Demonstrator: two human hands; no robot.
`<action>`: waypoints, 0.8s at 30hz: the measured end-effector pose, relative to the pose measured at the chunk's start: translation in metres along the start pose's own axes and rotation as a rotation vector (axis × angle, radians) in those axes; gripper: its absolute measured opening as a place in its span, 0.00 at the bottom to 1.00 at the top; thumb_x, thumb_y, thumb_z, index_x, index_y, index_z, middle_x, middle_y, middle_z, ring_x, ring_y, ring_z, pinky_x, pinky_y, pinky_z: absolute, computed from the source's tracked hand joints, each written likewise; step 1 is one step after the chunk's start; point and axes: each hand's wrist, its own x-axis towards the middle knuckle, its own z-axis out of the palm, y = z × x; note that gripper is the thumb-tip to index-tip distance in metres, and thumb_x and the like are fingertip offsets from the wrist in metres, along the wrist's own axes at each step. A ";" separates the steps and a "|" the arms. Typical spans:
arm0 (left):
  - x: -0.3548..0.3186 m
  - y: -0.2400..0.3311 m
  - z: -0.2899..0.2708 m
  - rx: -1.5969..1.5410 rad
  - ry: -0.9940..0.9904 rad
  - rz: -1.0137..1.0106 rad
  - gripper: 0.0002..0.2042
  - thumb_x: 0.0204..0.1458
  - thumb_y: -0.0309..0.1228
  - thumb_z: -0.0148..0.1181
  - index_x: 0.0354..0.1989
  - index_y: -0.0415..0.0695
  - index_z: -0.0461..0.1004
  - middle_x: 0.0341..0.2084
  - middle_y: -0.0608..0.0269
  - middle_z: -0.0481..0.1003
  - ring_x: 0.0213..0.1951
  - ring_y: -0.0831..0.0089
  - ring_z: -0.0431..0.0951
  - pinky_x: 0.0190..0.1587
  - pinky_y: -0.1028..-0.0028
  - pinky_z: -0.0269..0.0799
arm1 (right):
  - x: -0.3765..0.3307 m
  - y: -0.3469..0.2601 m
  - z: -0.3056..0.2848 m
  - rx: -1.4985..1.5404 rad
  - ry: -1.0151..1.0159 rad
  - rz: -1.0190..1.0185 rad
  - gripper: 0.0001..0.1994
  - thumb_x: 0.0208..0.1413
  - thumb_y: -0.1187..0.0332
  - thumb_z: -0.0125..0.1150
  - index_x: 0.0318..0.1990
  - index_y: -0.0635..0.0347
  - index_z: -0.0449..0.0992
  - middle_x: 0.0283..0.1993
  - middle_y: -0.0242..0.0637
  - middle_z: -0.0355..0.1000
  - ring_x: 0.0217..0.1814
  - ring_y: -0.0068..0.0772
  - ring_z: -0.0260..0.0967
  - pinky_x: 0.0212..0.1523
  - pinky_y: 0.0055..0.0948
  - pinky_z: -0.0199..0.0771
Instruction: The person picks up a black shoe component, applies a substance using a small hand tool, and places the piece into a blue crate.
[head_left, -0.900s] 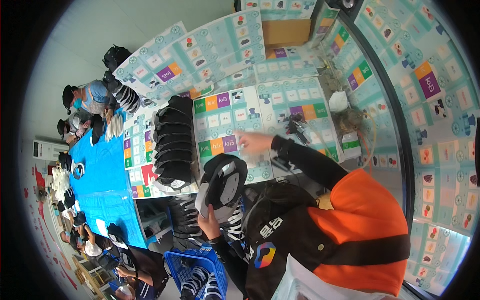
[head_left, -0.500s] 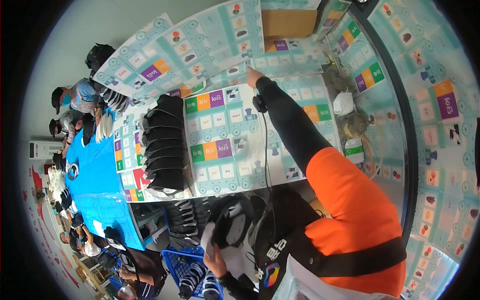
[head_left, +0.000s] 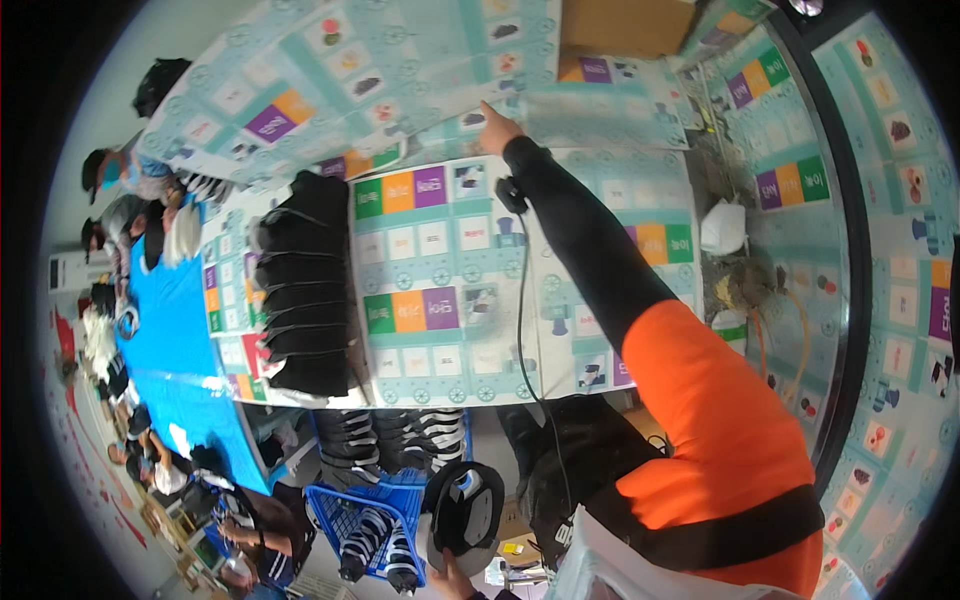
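Note:
My right hand (head_left: 499, 133) reaches across the table at the top, at the end of a black sleeve with an orange upper part. Its index finger is stretched out near the lower edge of a tilted printed board (head_left: 400, 75); whether it touches is unclear. The other fingers are partly hidden. At the bottom, my left hand (head_left: 452, 578) is closed on the edge of a black and pale grey cap (head_left: 465, 505), its hollow side showing. A long nested stack of black caps (head_left: 308, 290) lies on the printed tabletop (head_left: 440, 340), left of my right arm.
A blue basket (head_left: 365, 495) with black-and-white striped caps stands beside the held cap. More stacked caps (head_left: 345, 440) sit below the table edge. A thin cable (head_left: 523, 330) hangs from my right wrist. People (head_left: 120, 170) are around a blue table (head_left: 175, 330) at left.
The held cap and my left hand have moved down, beside the basket. My right hand stays stretched over the table with its finger out. The view has shifted slightly.

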 end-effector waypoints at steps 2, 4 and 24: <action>0.010 -0.001 0.009 0.072 -0.064 0.032 0.18 0.59 0.37 0.65 0.47 0.32 0.80 0.37 0.49 0.82 0.38 0.61 0.82 0.45 0.65 0.75 | -0.009 -0.009 0.007 -0.072 -0.048 -0.382 0.32 0.58 0.69 0.57 0.72 0.53 0.58 0.57 0.53 0.74 0.56 0.51 0.73 0.54 0.43 0.73; 0.018 0.023 0.028 0.237 -0.200 0.041 0.20 0.60 0.43 0.64 0.43 0.34 0.80 0.33 0.45 0.81 0.35 0.54 0.82 0.41 0.61 0.74 | -0.043 -0.017 0.017 -0.121 -0.004 -1.100 0.20 0.62 0.65 0.58 0.61 0.58 0.71 0.45 0.40 0.79 0.44 0.37 0.76 0.47 0.36 0.75; 0.072 0.245 0.044 0.182 -0.086 0.743 0.10 0.63 0.33 0.56 0.40 0.38 0.78 0.32 0.42 0.77 0.36 0.41 0.78 0.35 0.53 0.73 | -0.403 -0.117 -0.054 0.139 -0.380 -0.809 0.35 0.60 0.59 0.66 0.70 0.65 0.59 0.66 0.57 0.64 0.68 0.58 0.63 0.69 0.45 0.63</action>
